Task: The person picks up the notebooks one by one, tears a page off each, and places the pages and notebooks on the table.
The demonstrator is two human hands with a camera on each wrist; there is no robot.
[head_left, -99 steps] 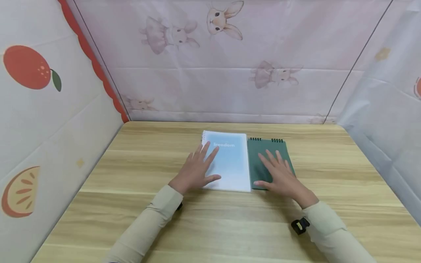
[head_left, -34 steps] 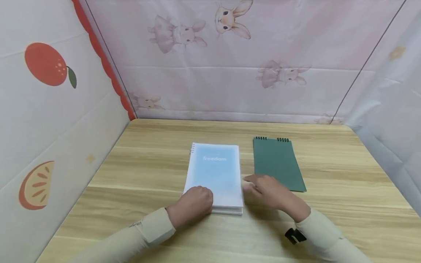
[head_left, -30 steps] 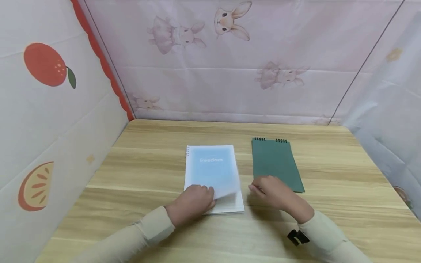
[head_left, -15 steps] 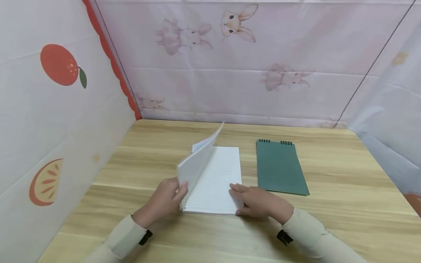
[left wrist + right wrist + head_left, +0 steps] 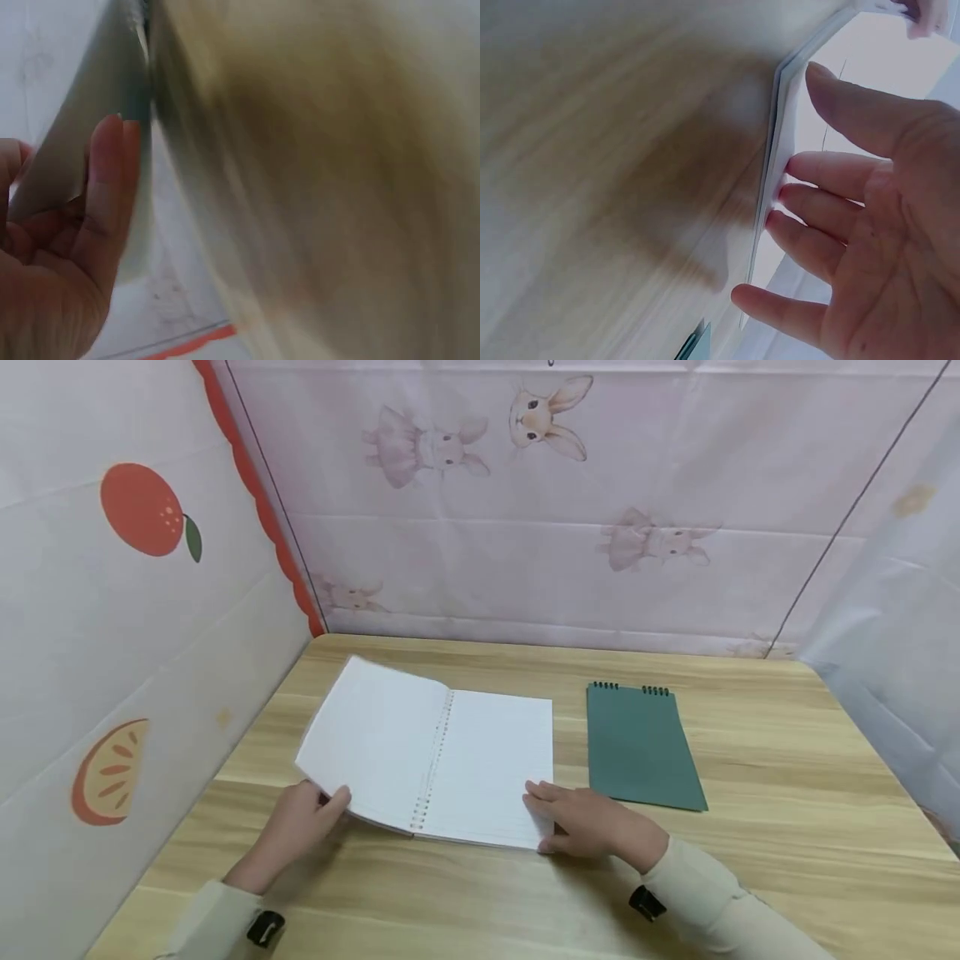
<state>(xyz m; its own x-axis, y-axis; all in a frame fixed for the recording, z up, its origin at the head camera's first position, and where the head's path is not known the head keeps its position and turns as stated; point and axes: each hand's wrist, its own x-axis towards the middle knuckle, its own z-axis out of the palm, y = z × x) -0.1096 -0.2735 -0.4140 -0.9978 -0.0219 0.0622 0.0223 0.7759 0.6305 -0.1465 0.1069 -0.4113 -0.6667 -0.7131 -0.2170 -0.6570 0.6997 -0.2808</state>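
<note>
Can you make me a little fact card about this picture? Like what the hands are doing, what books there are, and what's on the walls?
Left hand: pinches the near edge of the open notebook's left half
Right hand: fingers touch the notebook's right edge
Open notebook: white pages, rings down the middle, faint lines on the right page
Green notepad: closed, apart on the right, black rings at its far end
Table: light wood pattern
Back wall: pinkish, with rabbits
Left wall: white, with fruit pictures

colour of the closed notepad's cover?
Plain dark green; the closed notepad shows best in the head view.
</note>
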